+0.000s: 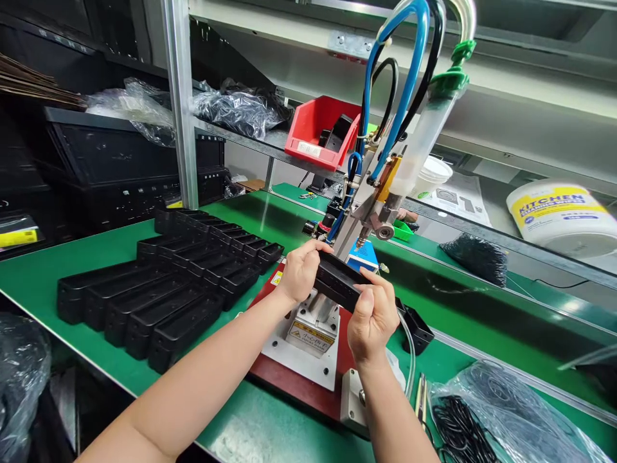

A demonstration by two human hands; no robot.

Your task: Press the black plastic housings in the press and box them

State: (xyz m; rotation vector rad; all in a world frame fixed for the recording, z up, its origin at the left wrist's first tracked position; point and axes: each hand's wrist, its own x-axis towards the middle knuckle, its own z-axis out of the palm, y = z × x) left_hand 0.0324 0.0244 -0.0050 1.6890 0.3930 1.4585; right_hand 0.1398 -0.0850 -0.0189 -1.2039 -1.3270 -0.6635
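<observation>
A long black plastic housing (337, 281) is held between my two hands, raised in front of the dispensing machine (359, 225). My left hand (302, 270) grips its left end, with the thumb bent on the near side. Around the right end, my right hand (373, 315) is closed, its fingers over the far edge. The part lies tilted, its right end lower, above the machine's metal base block (313, 333) with a yellow warning label. Further left, several similar black housings (164, 315) stand in rows on the green table (250, 424).
Another black housing (418, 329) lies right of the machine. A clear bag (520, 411) and black cords (463, 427) are at the lower right. Above, a shelf carries a red bin (321, 132) and a white tub (562, 212). A metal post (180, 109) rises behind the rows.
</observation>
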